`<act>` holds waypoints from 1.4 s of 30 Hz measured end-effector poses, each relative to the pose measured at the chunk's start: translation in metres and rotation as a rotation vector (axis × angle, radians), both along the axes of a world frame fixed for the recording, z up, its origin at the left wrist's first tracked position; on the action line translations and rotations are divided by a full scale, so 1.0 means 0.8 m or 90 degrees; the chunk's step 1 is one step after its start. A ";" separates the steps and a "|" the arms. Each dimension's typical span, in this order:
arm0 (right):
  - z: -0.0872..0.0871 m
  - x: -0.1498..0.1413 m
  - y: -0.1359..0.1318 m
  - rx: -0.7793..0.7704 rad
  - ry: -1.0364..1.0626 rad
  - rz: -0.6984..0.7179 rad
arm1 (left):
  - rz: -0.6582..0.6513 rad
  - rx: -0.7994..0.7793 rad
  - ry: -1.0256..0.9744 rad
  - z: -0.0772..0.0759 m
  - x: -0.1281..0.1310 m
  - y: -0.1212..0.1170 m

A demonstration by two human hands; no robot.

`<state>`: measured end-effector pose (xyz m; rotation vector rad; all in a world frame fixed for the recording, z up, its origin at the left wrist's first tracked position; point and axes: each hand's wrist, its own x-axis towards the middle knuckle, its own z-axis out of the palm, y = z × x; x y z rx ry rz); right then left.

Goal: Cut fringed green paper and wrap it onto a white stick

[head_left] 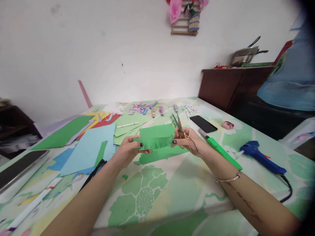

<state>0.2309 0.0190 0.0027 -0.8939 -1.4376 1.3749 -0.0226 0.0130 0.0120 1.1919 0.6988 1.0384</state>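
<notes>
A green paper strip (156,143), its lower edge cut into a fringe, is stretched between my two hands. My left hand (129,149) pinches its left end between thumb and fingers. At the other end, my right hand (185,140) grips the strip with thumb and fingertip. That same hand also keeps a pair of scissors (179,126) with gold handles, blades pointing up and away. Below and behind the strip lies green paper (157,130) on the patterned tablecloth (147,193).
Right of my hands are a black phone (203,124), a green-handled cutter (221,150) and a blue glue gun (263,157) with a cord. Coloured sheets (88,147) cover the left side. Paper scraps (140,108) lie at the back. A person (283,78) is at far right.
</notes>
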 end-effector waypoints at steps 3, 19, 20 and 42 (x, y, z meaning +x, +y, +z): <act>-0.001 0.002 0.004 0.000 0.006 -0.009 | 0.009 0.009 -0.005 -0.004 -0.003 0.006; -0.017 0.009 0.026 -0.066 0.052 -0.112 | 0.075 0.015 -0.006 -0.003 -0.005 0.012; -0.017 0.006 0.024 -0.066 0.051 -0.109 | 0.074 0.014 -0.002 -0.003 -0.005 0.012; -0.021 -0.025 -0.003 -0.035 -0.097 0.095 | 0.108 0.001 0.023 -0.015 0.012 0.009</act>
